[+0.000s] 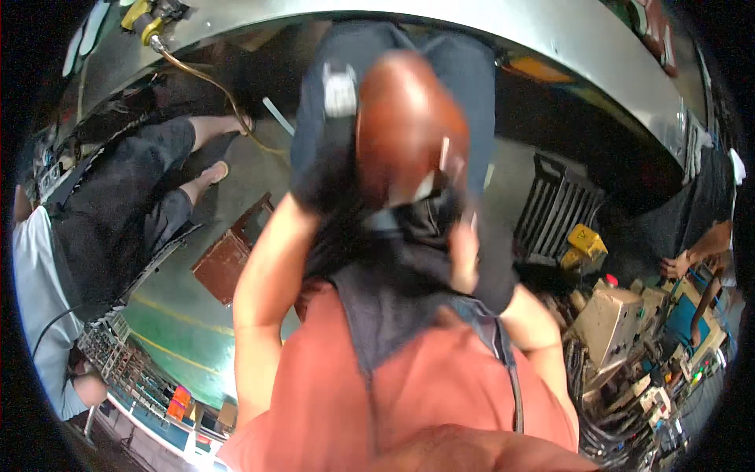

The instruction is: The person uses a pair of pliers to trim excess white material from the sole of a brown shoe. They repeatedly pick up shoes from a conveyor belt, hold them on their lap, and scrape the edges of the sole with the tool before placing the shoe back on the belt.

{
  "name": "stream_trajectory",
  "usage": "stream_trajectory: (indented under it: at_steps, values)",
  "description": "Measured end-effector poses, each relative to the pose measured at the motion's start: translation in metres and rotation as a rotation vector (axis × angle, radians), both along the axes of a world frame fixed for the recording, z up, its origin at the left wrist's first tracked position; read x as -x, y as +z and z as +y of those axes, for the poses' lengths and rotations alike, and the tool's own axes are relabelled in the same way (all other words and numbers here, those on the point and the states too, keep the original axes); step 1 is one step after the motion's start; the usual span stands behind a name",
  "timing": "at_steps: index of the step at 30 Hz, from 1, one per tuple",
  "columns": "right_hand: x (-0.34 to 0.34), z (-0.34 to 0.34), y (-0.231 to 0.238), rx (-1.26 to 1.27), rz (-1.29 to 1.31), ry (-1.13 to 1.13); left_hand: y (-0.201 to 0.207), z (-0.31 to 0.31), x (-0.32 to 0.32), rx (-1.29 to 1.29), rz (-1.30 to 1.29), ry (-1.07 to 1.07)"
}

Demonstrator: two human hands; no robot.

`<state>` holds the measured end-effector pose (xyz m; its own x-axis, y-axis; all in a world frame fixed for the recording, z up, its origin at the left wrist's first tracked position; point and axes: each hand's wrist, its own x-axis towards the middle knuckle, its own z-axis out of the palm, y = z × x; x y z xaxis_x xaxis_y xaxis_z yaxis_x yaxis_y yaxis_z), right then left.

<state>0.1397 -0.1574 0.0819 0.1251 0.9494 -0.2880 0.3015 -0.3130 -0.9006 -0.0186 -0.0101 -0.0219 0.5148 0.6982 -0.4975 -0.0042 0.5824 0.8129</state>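
Observation:
A glossy brown leather shoe (405, 110), smeared by motion, is held above my lap with its rounded end away from me. My left hand (330, 161), in a black glove, grips its left side. A dark glove with bare fingers covers my right hand (468, 244), which is close to the shoe's near right side. Its fingers are too blurred to show their grip. A small pale patch (425, 187) shows at the shoe's near end; I cannot make out what it is. Dark trousers and a dark apron (393, 275) lie beneath my hands.
A curved metal bench edge (543, 27) runs ahead, with a yellow tool (141, 22) and its hose at the left. A brown stool (228, 263) and a seated person (118, 197) are leftward. Rightward are a black slatted crate (554, 208), a yellow block (586, 240) and machinery (609, 322).

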Motion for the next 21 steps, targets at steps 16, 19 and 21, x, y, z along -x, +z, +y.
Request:
stream_trajectory:
  at_steps: [16, 19, 21]
  values:
    - [-0.096, 0.059, -0.057, 0.248, 0.176, 0.127, -0.004, -0.033, -0.027, -0.858, 0.44, -0.13]
    - [-0.111, 0.069, -0.026, 0.271, -0.183, 0.397, 0.012, -0.022, -0.004, -1.201, 0.408, -0.431]
    - [-0.096, 0.073, -0.004, 0.138, -0.609, 0.532, 0.028, -0.014, 0.001, -1.283, 0.395, -0.563]
